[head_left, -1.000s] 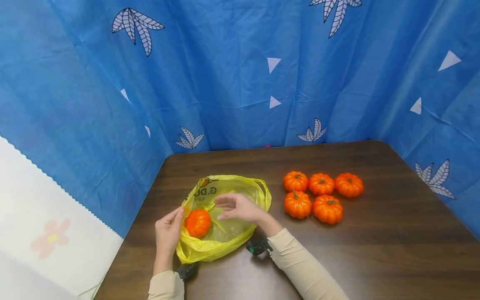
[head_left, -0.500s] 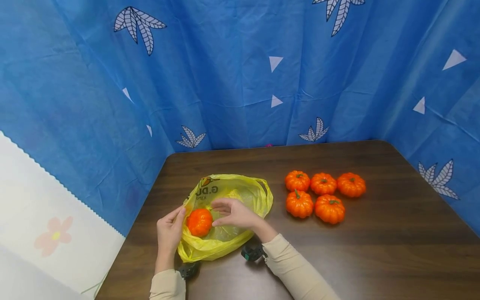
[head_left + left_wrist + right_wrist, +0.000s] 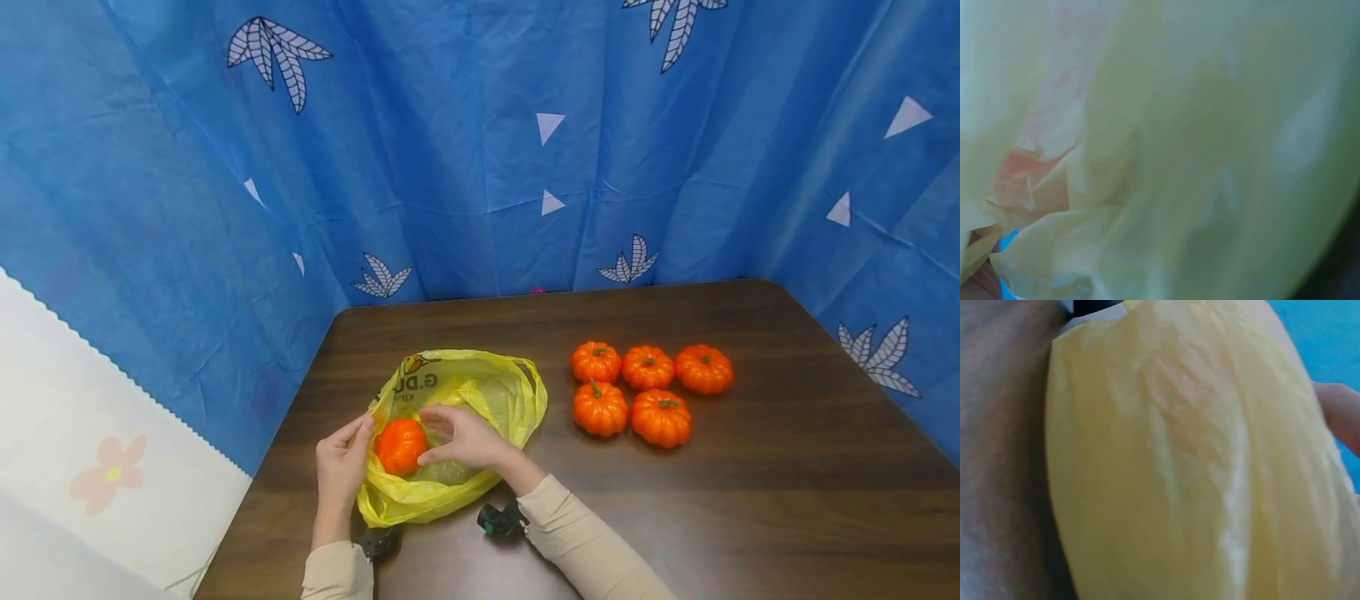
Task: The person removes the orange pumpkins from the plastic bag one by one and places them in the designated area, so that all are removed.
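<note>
A yellow translucent plastic bag point(image 3: 495, 392) lies on the table with its mouth spread wide. Inside it, toward the left, sits one small orange pumpkin point(image 3: 401, 447). My left hand point(image 3: 341, 463) pinches the left rim of the bag between thumb and fingers. Over the bag's mouth, my right hand point(image 3: 467, 439) has loosely curved fingers just right of the pumpkin; whether the thumb touches it I cannot tell. Bag plastic point(image 3: 1166, 162) fills most of the left wrist view. In the right wrist view, the bag's side point(image 3: 1166, 456) hides most of the work.
Several orange pumpkins point(image 3: 662, 418) stand grouped on the brown wooden table point(image 3: 750, 500), right of the bag. A blue patterned curtain point(image 3: 480, 150) hangs behind and at both sides. Dark wrist devices point(image 3: 501, 520) sit below both wrists.
My right hand has moved left and slightly down inside the bag's mouth, closer to the pumpkin. The left hand keeps its pinch on the rim, and the other pumpkins stay put.
</note>
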Demonstrator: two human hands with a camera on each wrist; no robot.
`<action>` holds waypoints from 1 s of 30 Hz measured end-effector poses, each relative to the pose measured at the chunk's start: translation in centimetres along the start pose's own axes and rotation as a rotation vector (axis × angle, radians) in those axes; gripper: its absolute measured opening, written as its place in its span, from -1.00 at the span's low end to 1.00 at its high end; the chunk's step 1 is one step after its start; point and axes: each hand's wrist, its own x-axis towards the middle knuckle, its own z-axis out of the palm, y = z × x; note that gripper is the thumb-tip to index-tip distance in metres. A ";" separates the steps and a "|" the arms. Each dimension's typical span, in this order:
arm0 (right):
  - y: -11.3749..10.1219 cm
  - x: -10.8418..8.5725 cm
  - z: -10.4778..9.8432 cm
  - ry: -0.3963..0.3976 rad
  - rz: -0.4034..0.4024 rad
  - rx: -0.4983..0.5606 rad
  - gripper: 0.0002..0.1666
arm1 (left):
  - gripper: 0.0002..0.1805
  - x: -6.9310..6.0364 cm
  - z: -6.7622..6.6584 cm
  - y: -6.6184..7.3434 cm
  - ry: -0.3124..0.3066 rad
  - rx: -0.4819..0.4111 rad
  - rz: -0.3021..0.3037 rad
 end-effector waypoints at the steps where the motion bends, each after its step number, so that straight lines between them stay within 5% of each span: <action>1: 0.1 0.0 0.1 0.001 0.002 -0.001 -0.10 | -0.72 0.0 0.0 0.0 0.003 0.002 0.004; 20: 1.1 0.1 1.6 0.023 0.028 -0.065 -0.05 | -0.68 -0.3 -0.2 -0.2 -0.025 0.006 -0.051; 30: 1.4 0.2 1.8 0.041 0.019 -0.058 -0.09 | -0.73 0.0 0.1 -0.3 -0.010 -0.013 0.011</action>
